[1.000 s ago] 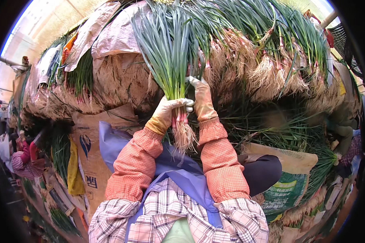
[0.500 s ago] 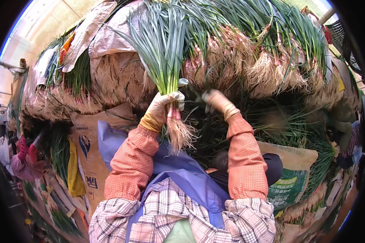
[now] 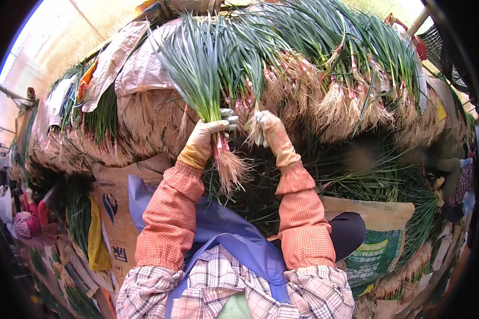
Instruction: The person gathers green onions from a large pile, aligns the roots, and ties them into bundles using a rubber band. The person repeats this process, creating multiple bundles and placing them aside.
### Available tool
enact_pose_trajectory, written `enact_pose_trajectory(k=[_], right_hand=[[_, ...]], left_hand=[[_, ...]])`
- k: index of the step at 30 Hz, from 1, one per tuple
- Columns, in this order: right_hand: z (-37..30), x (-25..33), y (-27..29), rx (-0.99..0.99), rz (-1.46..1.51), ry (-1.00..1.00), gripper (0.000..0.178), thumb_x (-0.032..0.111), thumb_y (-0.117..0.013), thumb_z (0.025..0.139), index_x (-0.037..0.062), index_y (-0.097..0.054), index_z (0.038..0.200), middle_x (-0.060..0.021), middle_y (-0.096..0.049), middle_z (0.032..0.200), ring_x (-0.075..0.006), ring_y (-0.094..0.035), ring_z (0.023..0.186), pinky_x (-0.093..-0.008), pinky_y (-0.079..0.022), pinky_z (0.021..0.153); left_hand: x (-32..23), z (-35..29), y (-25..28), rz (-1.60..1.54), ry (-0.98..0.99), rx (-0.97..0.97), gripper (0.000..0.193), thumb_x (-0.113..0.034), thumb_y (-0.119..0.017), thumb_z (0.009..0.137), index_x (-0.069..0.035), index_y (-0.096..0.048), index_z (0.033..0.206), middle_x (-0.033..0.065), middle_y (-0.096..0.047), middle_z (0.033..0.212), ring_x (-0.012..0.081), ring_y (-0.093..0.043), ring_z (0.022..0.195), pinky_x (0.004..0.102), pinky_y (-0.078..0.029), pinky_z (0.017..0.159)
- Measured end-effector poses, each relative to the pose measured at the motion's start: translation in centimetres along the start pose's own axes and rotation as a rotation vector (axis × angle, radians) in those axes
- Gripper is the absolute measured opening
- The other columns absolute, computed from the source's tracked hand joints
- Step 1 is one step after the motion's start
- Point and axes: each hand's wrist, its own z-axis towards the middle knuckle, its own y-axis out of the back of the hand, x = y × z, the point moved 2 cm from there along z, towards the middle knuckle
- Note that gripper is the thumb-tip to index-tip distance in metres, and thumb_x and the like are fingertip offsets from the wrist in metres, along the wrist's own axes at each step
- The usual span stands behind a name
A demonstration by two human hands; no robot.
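My left hand (image 3: 201, 139), in a pale glove with a yellowish cuff, is closed around a bunch of spring onions (image 3: 194, 69). Their long green leaves fan upward, and the pinkish bulbs and tangled roots hang below my fist. To its right, my right hand (image 3: 272, 133), gloved alike, is closed at the root end of a spring onion (image 3: 255, 109) at the front of the heap. Its fingers partly cover those roots. Behind both hands lies the large heap of spring onions (image 3: 298, 80), roots toward me.
Pale woven sheets (image 3: 146, 66) cover the heap's left part. Loose green leaves (image 3: 367, 183) lie below the heap. A printed brown sack (image 3: 120, 196) stands at left, with a yellow cloth (image 3: 98, 234) beside it. A green-printed sack (image 3: 380, 234) is at right. Other people work at both sides.
My right hand has moved left and closed at the roots of a spring onion by the heap. The left hand, still holding its bunch, has shifted slightly left.
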Motion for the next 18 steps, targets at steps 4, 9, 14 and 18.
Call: enact_pose_trajectory(k=[4,9,14,18], right_hand=[[-5.0,-0.2,-5.7,0.118,-0.494,0.172,0.01,0.011,-0.055,0.09,0.0085,-0.063,0.094,-0.0057,-0.066,0.079,-0.0169,-0.061,0.069,-0.0269,-0.051,0.066],[-3.0,-1.5,-0.4,-0.311,0.399,-0.125,0.031,0.032,-0.047,0.098,0.0031,-0.057,0.092,-0.0049,-0.06,0.065,-0.0094,-0.05,0.047,-0.0202,-0.043,0.046],[3.1,-0.3,-2.6,-0.241,0.152,-0.211,0.018,0.026,-0.065,0.09,0.0118,-0.055,0.086,0.0041,-0.054,0.064,-0.005,-0.046,0.047,-0.0197,-0.034,0.042],[0.6,0.7,-6.6,-0.253,0.225,-0.14,0.013,0.017,-0.066,0.088,0.0086,-0.057,0.086,0.0042,-0.054,0.059,-0.0049,-0.046,0.042,-0.0193,-0.036,0.036]], left_hand=[[2.7,1.1,-1.3,-0.113,0.117,0.075,0.032,-0.004,-0.067,0.08,0.004,-0.059,0.11,0.0147,-0.069,0.092,0.022,-0.069,0.076,0.028,-0.056,0.065],[2.8,0.1,-0.8,-0.075,0.086,0.086,0.034,-0.005,-0.066,0.08,0.006,-0.058,0.111,0.017,-0.069,0.096,0.0214,-0.067,0.074,0.0305,-0.056,0.071],[5.7,-0.7,0.3,-0.041,0.128,0.068,0.043,0.0,-0.066,0.079,0.003,-0.051,0.119,0.0177,-0.069,0.094,0.0237,-0.069,0.079,0.0329,-0.056,0.071],[4.6,0.2,1.8,0.044,0.001,-0.016,0.019,0.0,-0.064,0.08,0.002,-0.061,0.099,0.0112,-0.067,0.076,0.0201,-0.064,0.059,0.0313,-0.054,0.051]])
